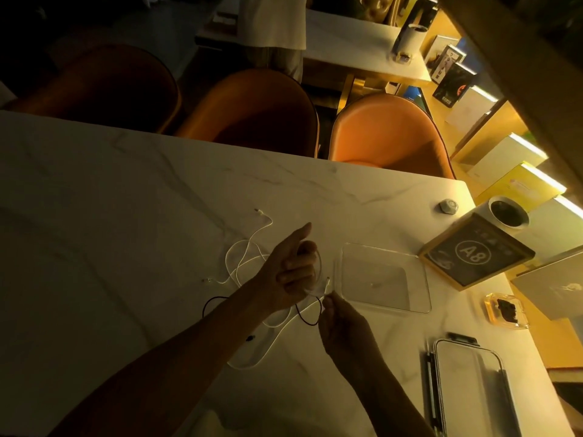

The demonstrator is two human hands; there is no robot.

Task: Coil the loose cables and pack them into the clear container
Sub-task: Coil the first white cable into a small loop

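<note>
A: Status of the white cable [249,257]?

B: Mostly loose on the table [126,200], left of the clear container [383,279]. Left hand [291,272] is curled around the first loops; right hand [342,323] pinches the strand near the plug.

A: Next?

B: Likely more wraps. The black cable [303,316] lies uncoiled.
</note>
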